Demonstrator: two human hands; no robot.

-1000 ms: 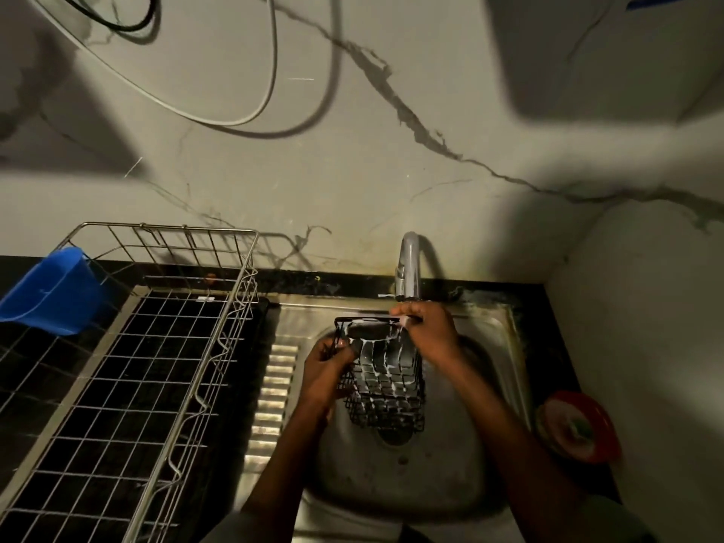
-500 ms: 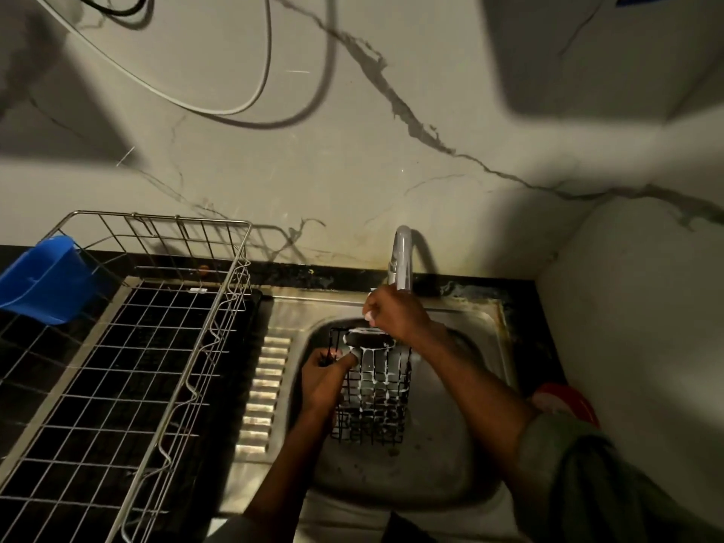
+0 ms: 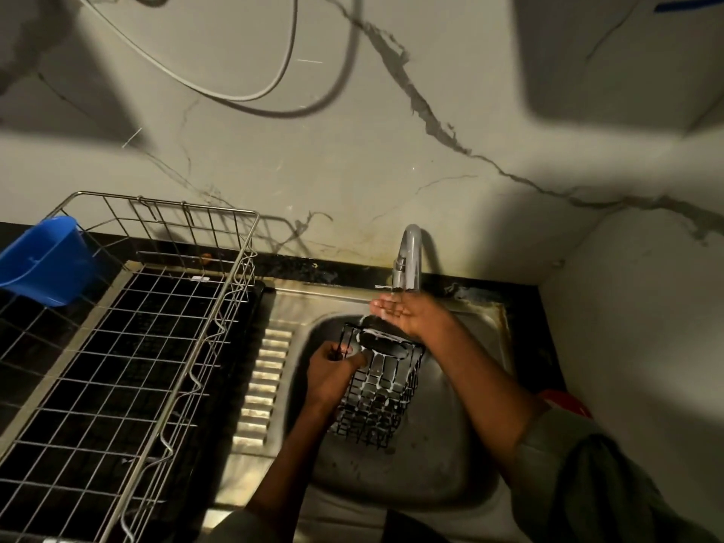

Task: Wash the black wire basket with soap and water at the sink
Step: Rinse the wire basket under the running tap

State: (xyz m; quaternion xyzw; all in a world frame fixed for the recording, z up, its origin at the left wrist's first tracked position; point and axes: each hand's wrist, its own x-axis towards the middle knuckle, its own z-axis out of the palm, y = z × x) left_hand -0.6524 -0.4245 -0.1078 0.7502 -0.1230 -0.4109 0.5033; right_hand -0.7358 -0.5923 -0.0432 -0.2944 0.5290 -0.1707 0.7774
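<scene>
Her left hand (image 3: 333,370) gripped the soapy basket (image 3: 378,389); the right hand (image 3: 407,311), open beneath the tap (image 3: 407,256), should have steered water across every wire.

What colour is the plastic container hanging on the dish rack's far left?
Blue: the plastic container shows best, and only, in the head view.

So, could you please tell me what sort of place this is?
Most likely a home kitchen's washing-up corner: a steel sink with a tap on a dark counter, and a wire dish rack beside it holding a blue plastic tub.
</scene>
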